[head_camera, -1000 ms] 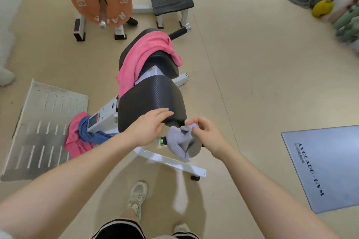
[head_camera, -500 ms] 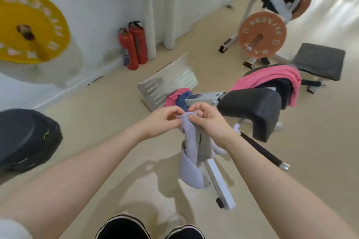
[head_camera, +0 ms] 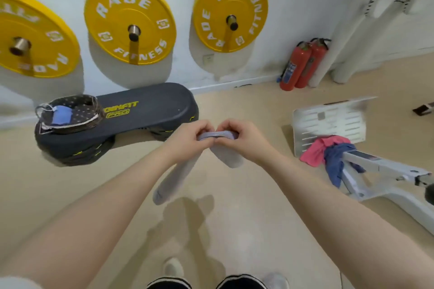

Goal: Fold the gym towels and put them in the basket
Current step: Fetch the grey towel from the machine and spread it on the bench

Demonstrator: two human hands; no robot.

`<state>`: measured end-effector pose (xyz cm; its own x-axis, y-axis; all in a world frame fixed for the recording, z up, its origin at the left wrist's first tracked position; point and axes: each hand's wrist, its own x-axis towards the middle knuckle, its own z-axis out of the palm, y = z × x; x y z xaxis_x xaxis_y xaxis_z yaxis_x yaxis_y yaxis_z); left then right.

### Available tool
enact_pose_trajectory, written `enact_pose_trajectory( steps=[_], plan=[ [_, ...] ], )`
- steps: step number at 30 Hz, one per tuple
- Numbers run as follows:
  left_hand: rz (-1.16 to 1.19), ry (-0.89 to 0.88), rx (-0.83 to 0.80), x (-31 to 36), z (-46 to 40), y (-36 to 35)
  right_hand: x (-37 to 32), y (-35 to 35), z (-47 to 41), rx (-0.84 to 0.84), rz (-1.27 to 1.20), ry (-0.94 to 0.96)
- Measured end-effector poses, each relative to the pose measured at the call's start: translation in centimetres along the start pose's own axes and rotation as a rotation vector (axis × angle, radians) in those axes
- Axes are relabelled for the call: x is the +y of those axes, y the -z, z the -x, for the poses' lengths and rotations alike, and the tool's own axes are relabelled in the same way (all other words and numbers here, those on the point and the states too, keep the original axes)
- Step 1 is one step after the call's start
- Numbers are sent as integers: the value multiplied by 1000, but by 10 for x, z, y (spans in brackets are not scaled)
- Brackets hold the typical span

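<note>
Hands meet in the middle of the view, out in front of the person's chest. The left hand (head_camera: 187,139) and the right hand (head_camera: 242,139) both have their fingers curled tight, pinching the top edge of a grey towel (head_camera: 178,171) between thumbs and fingertips. The two hands are almost touching, knuckle to knuckle, with a short band of the cloth stretched between them.

From that pinched edge the grey towel hangs in two tails. The longer tail drops below the left hand and slants down and to the left, ending in a rounded tip above the floor (head_camera: 234,218); its long axis runs from the hands toward the lower left. The shorter tail hangs under the right hand, bunched into a blunt lobe.

Ahead and to the left, a dark basket (head_camera: 91,103) with pale dots sits on the near end of a black step platform (head_camera: 150,108), a blue towel (head_camera: 61,114) lying inside it. The basket is well apart from the hands.

To the right, a pink towel (head_camera: 315,151) and a dark blue towel (head_camera: 333,164) are draped together over the white frame of a bench (head_camera: 375,166), beside a slotted metal plate (head_camera: 328,122). Three yellow weight plates (head_camera: 130,2) hang on the wall, and two red fire extinguishers (head_camera: 303,65) stand at its foot.
</note>
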<state>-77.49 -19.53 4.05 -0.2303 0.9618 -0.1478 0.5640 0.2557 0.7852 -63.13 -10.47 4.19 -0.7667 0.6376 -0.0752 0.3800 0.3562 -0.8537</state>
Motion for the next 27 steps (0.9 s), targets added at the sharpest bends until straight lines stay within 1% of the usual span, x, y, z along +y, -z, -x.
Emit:
enact_pose_trajectory(
  steps=[4,6,11,14,18,19,21,23,25,27],
  plan=[
    [7,57,125,-65,28,77,-50,-83,-56,-35,17,60],
    [15,86,168,-89,39,109,-72,-116,-78,-26,31,90],
    [-20,130,265,-134,46,173,-110,-170,-128,-5,179,190],
    [-57,164,307,-156,33,193,-119,-187,-163,10,264,208],
    [-117,200,390,-179,0,212,-120,-194,-216,0,294,200],
    [-156,199,403,-186,-12,218,-122,-193,-232,-1,301,208],
    [-306,222,400,-196,-38,233,-123,-193,-265,-19,323,235],
    [-420,289,410,-202,-66,249,-122,-193,-299,-26,311,238],
    [-399,364,420,-210,-92,266,-121,-191,-331,-46,256,224],
    [-303,454,437,-223,-115,281,-119,-189,-361,-73,220,240]
  ],
)
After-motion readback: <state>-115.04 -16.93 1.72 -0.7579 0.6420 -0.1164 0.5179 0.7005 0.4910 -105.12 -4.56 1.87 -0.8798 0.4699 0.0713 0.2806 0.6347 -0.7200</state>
